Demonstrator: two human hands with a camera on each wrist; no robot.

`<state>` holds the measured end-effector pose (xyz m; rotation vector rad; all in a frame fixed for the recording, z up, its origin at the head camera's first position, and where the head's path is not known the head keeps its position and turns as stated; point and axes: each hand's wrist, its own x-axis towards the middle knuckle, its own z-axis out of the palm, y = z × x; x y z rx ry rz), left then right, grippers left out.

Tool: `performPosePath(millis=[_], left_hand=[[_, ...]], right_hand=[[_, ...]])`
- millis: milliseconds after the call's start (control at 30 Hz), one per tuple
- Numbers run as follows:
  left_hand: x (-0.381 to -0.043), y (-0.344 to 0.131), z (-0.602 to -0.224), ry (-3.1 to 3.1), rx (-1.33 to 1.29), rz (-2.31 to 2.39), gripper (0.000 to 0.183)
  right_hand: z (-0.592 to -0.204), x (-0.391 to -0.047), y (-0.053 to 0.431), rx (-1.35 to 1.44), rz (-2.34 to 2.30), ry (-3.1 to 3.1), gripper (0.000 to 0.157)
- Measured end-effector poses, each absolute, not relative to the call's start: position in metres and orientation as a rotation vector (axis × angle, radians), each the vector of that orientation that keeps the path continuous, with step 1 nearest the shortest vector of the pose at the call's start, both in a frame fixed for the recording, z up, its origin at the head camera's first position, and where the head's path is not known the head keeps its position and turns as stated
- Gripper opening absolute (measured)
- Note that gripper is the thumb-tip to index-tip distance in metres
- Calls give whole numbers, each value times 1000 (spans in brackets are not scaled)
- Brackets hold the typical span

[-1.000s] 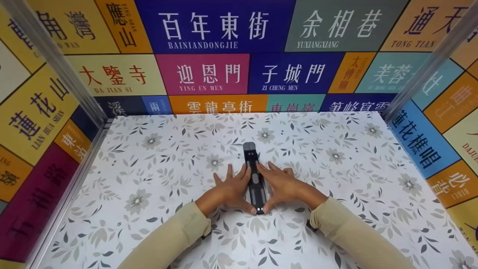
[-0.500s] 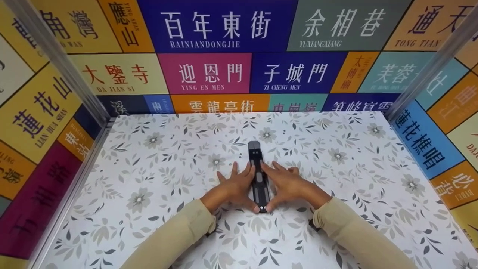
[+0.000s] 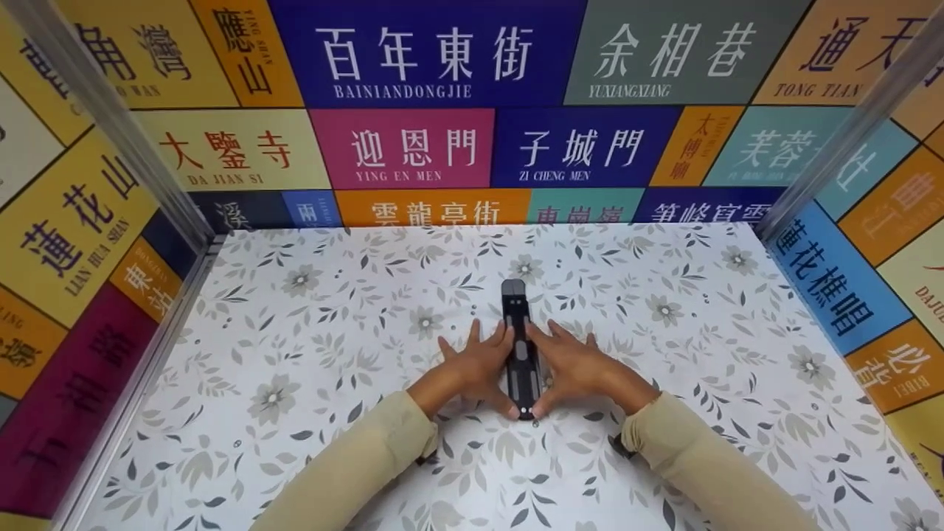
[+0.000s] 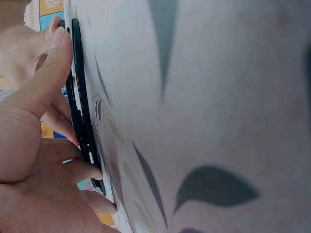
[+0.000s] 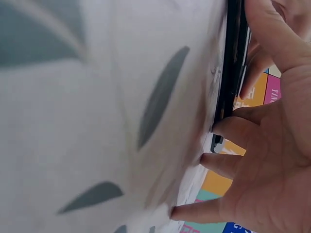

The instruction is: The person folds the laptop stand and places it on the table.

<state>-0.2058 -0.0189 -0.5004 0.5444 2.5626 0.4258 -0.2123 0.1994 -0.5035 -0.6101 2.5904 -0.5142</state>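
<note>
A long, narrow black object (image 3: 521,350), resembling a folded laptop stand, lies on the patterned tabletop. It has a grey far end, grey inset strips and small silver dots like rivets at both ends. Along its left side sits my left hand (image 3: 476,369), index finger at the edge and thumb at the near end. My right hand (image 3: 579,369) mirrors this on the right side. Fingers of both hands are spread rather than wrapped round it. Seen low in the left wrist view, the object's dark side (image 4: 82,102) shows as thin parallel bars; the right fingertips (image 5: 209,158) touch the tabletop.
The white tabletop (image 3: 295,324) carries a grey leaf and flower print. Colourful panels with large characters (image 3: 413,55) wall it at the back and both sides. Metal posts (image 3: 133,118) stand at the back corners.
Both hands and the black object between them have slid slightly to the right over the tabletop. Its near end has shifted right too. The hands keep nearly the same pose.
</note>
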Motion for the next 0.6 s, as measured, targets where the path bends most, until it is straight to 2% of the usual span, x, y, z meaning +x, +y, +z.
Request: performPosePath(millis=[600], left_hand=[[-201, -11, -499, 2568, 535, 512, 141]], right_hand=[[-498, -218, 212, -607, -582, 2528, 142]])
